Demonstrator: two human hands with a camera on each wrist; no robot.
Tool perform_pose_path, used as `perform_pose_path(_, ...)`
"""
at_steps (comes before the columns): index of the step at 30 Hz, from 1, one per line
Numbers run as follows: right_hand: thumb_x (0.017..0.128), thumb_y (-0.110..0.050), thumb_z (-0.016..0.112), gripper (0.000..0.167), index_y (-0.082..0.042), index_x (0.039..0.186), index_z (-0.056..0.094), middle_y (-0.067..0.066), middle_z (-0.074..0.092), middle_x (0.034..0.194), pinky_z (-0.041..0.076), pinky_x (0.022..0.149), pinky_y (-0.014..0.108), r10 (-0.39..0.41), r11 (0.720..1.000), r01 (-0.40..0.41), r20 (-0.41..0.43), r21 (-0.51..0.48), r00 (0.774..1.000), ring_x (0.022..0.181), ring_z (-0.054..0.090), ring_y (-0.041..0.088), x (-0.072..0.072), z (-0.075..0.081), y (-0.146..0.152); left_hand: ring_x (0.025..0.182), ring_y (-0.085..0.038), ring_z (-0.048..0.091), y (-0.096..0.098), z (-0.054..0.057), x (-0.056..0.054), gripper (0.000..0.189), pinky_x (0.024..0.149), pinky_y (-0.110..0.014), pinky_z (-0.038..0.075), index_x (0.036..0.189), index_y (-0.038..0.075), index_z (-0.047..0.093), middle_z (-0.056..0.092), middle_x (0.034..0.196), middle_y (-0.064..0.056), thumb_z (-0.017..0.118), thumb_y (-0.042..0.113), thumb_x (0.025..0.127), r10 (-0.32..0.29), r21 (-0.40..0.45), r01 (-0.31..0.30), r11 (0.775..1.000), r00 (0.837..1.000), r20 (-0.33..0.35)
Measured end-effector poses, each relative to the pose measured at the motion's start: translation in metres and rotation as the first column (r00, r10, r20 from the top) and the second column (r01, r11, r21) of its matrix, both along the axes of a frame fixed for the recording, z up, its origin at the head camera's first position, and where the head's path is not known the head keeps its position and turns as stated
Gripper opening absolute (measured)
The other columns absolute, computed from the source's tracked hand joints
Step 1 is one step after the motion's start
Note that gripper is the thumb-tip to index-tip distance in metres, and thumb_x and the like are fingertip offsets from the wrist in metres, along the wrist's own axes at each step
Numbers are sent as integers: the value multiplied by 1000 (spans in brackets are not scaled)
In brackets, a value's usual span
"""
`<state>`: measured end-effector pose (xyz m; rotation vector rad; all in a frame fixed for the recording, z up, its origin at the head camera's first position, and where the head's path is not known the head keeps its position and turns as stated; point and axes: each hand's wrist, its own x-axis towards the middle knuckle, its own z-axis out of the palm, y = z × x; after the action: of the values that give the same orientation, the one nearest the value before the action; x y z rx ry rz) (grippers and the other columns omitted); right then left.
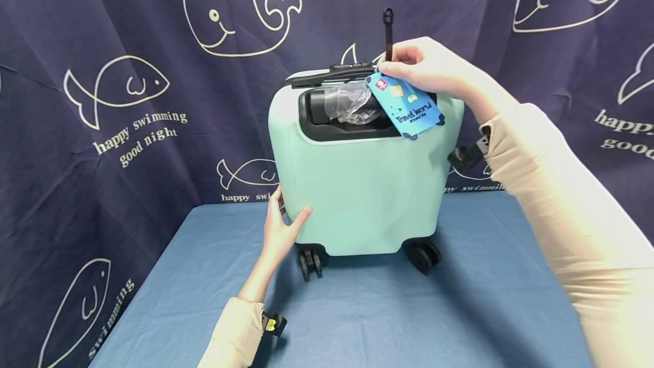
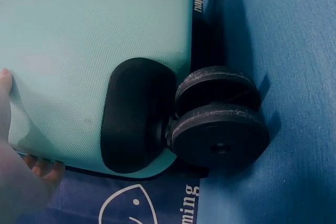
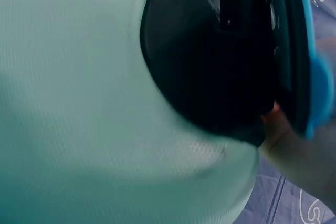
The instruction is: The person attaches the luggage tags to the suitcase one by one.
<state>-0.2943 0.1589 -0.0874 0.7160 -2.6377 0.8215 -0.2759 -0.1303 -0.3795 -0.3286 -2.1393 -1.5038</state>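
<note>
A mint-green suitcase (image 1: 357,186) stands upright on its black wheels (image 1: 423,255), its recessed black handle area partly wrapped in clear plastic (image 1: 347,101). At its lower left edge my left hand (image 1: 282,231) grips the shell, thumb on the front and the other fingers round the side. Above the recess, my right hand (image 1: 426,67) pinches a blue luggage tag (image 1: 406,105) printed "Travel World". From that hand a black strap (image 1: 388,33) with a loop end sticks up. The right wrist view shows the tag (image 3: 315,87) edge-on, with part of the hand behind it.
Blue cloth (image 1: 357,317) covers the table under the suitcase. A dark blue curtain (image 1: 138,197) with white whale and fish drawings hangs behind and to the left. One twin wheel (image 2: 220,129) looms large in the left wrist view.
</note>
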Motion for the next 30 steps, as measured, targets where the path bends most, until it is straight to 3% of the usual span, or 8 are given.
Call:
perform_pose_path(9, 88, -40, 62, 39, -9, 66, 52, -11, 46, 51, 33, 49, 24, -59, 998, 59, -59, -3, 997, 50, 44, 7, 0, 2, -5, 124, -23, 45, 0, 1, 0, 80, 104, -39, 38, 147, 22, 26, 43, 136, -5, 72, 35, 82, -5, 8, 5, 1000, 1000, -16)
perform_pose_path(19, 82, -42, 67, 32, -16, 65, 57, -18, 47, 52, 32, 56, 24, -185, 983, 183, -67, -35, 980, 59, 43, 7, -1, 5, -11, 124, -22, 44, 1, 2, 0, 79, 105, -39, 36, 147, 21, 26, 42, 135, -5, 71, 34, 83, -14, 26, 14, 1000, 1000, -10)
perform_pose_path(24, 82, -39, 68, 28, -14, 69, 61, -16, 46, 56, 29, 60, 24, -160, 987, 155, -115, -49, 980, 66, 41, 8, -4, 3, -9, 123, -24, 45, 1, 3, 1, 79, 105, -39, 36, 147, 19, 25, 42, 135, -6, 71, 34, 83, -21, 25, 21, 999, 1000, -5)
perform_pose_path(30, 81, -34, 71, 23, -13, 80, 64, -13, 49, 66, 29, 62, 22, -84, 991, 72, -108, -115, 991, 68, 43, 8, -13, -2, -6, 124, -23, 44, 1, 1, 3, 79, 105, -39, 37, 147, 20, 25, 42, 135, -6, 71, 33, 83, -32, 30, 32, 999, 999, -2)
